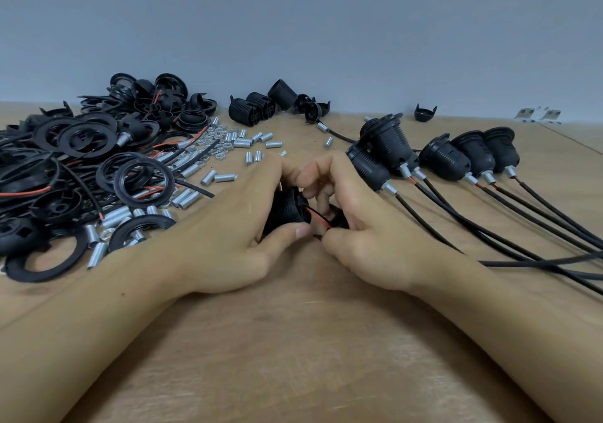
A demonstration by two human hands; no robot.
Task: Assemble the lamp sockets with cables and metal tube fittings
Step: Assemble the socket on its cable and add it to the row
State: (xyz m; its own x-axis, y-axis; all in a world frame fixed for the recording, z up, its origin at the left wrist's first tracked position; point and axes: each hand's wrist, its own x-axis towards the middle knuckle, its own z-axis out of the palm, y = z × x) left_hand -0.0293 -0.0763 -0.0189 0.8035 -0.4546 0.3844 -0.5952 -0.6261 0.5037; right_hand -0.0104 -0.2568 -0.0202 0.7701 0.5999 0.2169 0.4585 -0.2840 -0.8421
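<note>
1. While both forearms lay on the table (310, 341), the left hand (228, 227) gripped a black socket (287, 209), fingers curled over its top and thumb under its near edge.
2. Close against it, the right hand (368, 236) pinched a dark part (339, 218) beside the socket; a red wire (318, 218) ran between the two pieces.
3. So the socket sat between the hands, at the middle of the table, mostly covered by fingers.
4. What the right hand's part was, I could not tell; only a sliver showed.
5. To the right lay five finished sockets (443, 158), each with a metal tube and a black cable (522, 223) running off the right edge.
6. A heap (81, 168) of rings, caps and cables on the left was cut off by the edge and too tangled to count.
7. Loose tubes (243, 143) and nuts (215, 142) lay scattered beside it, too many and too small to count.
8. Three bare sockets (257, 106) lay by the wall, with a few caps.
</note>
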